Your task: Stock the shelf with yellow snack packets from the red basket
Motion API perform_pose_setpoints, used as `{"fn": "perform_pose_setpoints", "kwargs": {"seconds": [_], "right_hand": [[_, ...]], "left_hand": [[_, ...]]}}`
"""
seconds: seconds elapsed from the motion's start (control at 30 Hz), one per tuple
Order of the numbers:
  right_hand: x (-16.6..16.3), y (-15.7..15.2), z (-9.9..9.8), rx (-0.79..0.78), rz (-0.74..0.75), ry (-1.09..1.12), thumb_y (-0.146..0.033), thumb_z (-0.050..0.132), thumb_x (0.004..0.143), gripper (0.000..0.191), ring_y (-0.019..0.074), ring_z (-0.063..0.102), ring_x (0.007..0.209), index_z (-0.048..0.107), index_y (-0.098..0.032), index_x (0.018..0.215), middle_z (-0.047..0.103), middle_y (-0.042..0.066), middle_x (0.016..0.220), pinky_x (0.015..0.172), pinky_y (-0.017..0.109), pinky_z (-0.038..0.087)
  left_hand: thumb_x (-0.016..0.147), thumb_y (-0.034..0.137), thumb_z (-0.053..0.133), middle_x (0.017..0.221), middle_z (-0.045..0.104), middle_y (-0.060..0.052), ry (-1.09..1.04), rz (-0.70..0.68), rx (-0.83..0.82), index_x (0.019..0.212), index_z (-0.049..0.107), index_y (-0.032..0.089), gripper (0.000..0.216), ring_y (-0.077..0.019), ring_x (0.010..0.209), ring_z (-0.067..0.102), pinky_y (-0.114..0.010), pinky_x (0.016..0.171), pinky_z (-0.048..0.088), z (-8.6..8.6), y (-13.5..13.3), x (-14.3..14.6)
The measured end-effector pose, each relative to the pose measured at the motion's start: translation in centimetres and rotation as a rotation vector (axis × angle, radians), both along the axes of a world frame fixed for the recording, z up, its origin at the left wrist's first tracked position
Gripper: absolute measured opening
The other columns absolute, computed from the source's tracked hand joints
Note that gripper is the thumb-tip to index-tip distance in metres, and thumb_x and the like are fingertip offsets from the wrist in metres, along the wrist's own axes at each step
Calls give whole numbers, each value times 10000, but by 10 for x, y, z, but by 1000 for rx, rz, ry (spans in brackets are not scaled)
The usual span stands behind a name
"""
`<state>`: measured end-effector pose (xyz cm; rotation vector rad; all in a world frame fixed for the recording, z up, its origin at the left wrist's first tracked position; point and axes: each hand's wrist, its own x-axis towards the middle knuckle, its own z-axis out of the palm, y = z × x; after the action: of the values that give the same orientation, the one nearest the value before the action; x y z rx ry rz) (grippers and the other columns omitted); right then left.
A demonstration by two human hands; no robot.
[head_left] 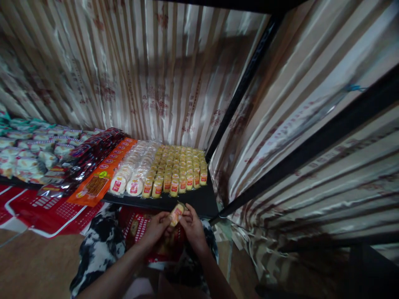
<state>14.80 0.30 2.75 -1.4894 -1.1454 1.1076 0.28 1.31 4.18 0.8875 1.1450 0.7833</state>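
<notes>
A small yellow snack packet with a red label (176, 213) is pinched between both hands just below the front edge of a black shelf (187, 202). My left hand (157, 227) grips its lower left side. My right hand (192, 224) grips its right side, fingers curled round it. On the shelf just above lie several rows of the same yellow packets (181, 166). Beside them, to the left, lie rows of round white packets with red labels (133, 171).
Further left on the shelf are orange flat packs (102, 174), dark red packs (90, 153) and pale bagged snacks (28, 153). A large red and white bag (46, 211) lies below. Striped shiny curtain covers the back and right; black shelf posts (240, 87) cross it.
</notes>
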Motion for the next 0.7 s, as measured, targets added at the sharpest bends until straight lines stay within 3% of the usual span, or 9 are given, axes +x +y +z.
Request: {"fn": "perform_pose_setpoints", "kwargs": {"seconds": [0.17,0.3,0.37,0.5,0.7], "right_hand": [[10,-6,13,242,-39,-540,-264,532,751,430,229,535,1050,556,-201,1176,567,89,1195,917,386,444],[14,-9,24,367,64,-791,-238,514,808,383,217,468,1102,562,-247,1187,564,33,1228,958,381,412],[16,-8,25,392,82,-857,-254,516,820,379,220,462,1097,556,-248,1197,572,22,1223,954,382,417],[24,-6,22,423,52,-893,-300,531,821,398,230,475,1084,543,-227,1211,598,40,1180,933,385,435],[37,0,7,399,-23,-876,-340,510,830,412,231,539,1019,530,-188,1213,628,81,1114,881,386,467]], "left_hand": [[689,376,510,654,579,-7,207,-105,67,966,554,124,377,-135,517,534,-244,485,414,7,17,3],[672,240,514,817,597,-49,511,-148,351,886,632,145,263,-177,749,573,-279,705,440,18,31,9],[661,198,519,870,603,-53,587,-178,436,885,648,155,261,-182,829,563,-271,775,418,25,37,14],[671,168,514,935,615,-60,614,-202,437,1018,595,144,357,-169,815,564,-249,754,412,33,46,28],[715,198,525,809,613,-33,696,-251,493,1000,560,155,291,-164,744,566,-241,697,397,36,59,51]]}}
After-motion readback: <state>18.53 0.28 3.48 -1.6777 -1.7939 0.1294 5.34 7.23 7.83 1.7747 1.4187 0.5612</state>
